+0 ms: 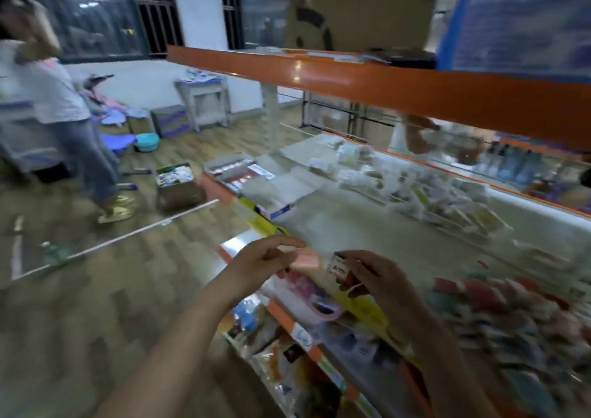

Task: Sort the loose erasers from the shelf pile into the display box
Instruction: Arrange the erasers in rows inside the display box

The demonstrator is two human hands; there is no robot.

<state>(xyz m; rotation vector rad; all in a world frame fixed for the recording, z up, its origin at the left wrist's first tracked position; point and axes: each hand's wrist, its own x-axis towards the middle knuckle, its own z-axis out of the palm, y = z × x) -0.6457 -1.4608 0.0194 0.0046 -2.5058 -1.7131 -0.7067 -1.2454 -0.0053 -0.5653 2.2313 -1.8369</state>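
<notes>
Glossy orange shelf edge (351,80), perhaps painted metal; wood-grain floor (105,289).

Only "2B" legible, in dark print on the white end of the small eraser (341,269) pinched in the right hand (377,281), with smaller print below it and all shelf labels blurred beyond reading.

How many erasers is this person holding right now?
2: a pink eraser in the left hand, a white-labelled eraser in the right hand. Blur may hide more.
</notes>
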